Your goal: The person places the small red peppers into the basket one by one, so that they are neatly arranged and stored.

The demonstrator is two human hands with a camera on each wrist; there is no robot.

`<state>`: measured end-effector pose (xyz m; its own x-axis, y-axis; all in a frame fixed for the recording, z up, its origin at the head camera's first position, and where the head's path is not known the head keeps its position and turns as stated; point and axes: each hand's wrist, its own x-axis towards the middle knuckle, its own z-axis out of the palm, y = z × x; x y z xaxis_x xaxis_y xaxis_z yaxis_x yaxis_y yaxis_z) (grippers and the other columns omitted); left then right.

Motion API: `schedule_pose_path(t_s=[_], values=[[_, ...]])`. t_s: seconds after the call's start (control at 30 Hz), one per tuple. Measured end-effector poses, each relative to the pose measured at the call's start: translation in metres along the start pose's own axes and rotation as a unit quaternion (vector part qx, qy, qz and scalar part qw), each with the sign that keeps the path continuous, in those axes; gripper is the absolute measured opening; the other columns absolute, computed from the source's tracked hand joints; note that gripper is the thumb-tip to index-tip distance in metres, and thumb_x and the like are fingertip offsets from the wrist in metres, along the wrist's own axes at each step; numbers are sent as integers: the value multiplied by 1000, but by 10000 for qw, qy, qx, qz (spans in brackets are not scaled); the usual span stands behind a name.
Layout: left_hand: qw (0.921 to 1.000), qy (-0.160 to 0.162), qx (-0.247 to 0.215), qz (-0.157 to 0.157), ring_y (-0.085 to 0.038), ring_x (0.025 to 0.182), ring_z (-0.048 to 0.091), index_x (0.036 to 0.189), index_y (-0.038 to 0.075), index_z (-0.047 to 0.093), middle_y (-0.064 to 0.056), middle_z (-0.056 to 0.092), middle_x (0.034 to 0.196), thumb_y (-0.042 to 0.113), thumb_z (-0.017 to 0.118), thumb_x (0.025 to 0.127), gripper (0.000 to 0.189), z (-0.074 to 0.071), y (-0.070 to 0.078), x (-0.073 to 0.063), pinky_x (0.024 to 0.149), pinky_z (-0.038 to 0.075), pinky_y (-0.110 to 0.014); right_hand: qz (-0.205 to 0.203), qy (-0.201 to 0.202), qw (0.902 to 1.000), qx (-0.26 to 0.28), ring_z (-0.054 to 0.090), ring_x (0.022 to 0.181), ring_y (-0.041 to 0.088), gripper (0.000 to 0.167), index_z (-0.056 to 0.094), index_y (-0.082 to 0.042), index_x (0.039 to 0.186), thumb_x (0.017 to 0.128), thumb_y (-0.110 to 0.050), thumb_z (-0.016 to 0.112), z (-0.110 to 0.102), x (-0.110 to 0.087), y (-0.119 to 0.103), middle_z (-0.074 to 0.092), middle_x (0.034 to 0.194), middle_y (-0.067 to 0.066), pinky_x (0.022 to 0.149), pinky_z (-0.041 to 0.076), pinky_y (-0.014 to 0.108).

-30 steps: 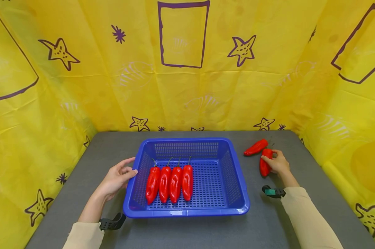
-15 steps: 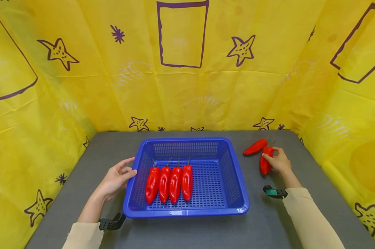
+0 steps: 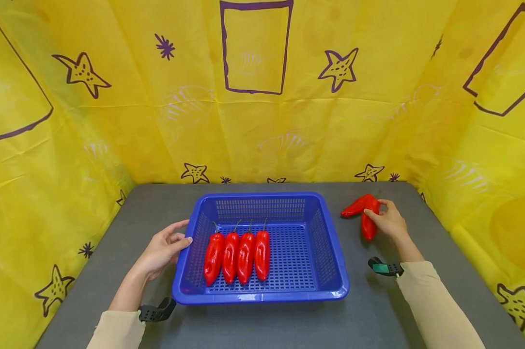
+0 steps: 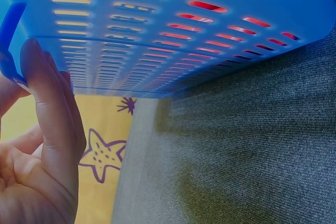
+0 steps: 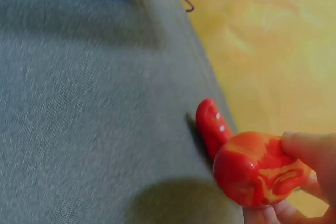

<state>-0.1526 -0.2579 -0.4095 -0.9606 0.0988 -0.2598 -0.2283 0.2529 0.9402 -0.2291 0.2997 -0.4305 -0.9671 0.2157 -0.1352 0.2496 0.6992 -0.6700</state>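
Note:
My left hand (image 3: 161,253) grips the left rim of a blue plastic basket (image 3: 284,296), thumb over the edge and fingers against the outer wall. The left wrist view shows those fingers (image 4: 52,114) against the slotted side. Inside the basket, several red chili peppers (image 3: 246,258) lie side by side in its left half, stems toward the back. Right of the basket, my right hand (image 3: 392,224) pinches another red pepper (image 3: 368,227) near its stem end, lifted off the table in the right wrist view. Behind it one more red pepper (image 5: 210,121) lies on the table, partly hidden.
A grey cloth-covered table (image 3: 254,327) carries everything. Yellow curtains (image 3: 262,126) with starfish drawings enclose its back and both sides. Black straps (image 3: 386,268) sit on both wrists.
My right hand has raised the pepper from the table and shifted it slightly back and left, so it now overlaps the other loose pepper in the head view. The left hand and basket stay put.

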Motion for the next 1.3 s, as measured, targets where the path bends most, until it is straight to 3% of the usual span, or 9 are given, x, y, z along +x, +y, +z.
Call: schedule_pose_path(t_s=[0.4, 0.57, 0.77, 1.0, 1.3], values=[[10000, 11, 27, 2, -26, 78, 66, 142, 13, 28, -15, 60, 96, 24, 64, 87, 66, 0, 0, 0, 69, 56, -43, -539, 44, 9985, -84, 55, 95, 40, 75, 30, -1, 137, 86, -49, 56, -3, -6, -27, 52, 115, 29, 62, 54, 32], [10000, -43, 38, 55, -26, 77, 66, 142, 11, 27, -15, 61, 95, 23, 63, 87, 67, -1, 0, 0, 68, 56, -43, -740, 31, 9971, -144, 55, 95, 40, 73, 30, 0, 137, 87, -46, 57, -4, -11, -41, 53, 113, 29, 64, 55, 34], [10000, -33, 55, 30, -26, 79, 66, 142, 12, 27, -15, 61, 97, 24, 64, 87, 68, -1, 0, -1, 69, 56, -43, -980, -68, 9952, 0, 59, 94, 39, 71, 31, -2, 137, 87, -44, 58, -5, -16, -55, 55, 114, 30, 65, 56, 34], [10000, -19, 67, 72, -26, 79, 66, 143, 11, 25, -16, 61, 98, 23, 63, 88, 68, -1, 0, -1, 68, 56, -42, -1184, -235, 9916, 473, 63, 80, 32, 69, 31, -3, 136, 86, -37, 63, -4, -23, -73, 53, 111, 28, 61, 57, 39], [9999, 54, 105, -5, -26, 78, 66, 142, 12, 28, -15, 61, 98, 24, 64, 87, 67, 0, -1, 0, 68, 56, -43, -1398, -396, 9883, 463, 64, 77, 31, 67, 32, -4, 134, 85, -35, 65, -1, -31, -95, 53, 110, 28, 54, 56, 32]])
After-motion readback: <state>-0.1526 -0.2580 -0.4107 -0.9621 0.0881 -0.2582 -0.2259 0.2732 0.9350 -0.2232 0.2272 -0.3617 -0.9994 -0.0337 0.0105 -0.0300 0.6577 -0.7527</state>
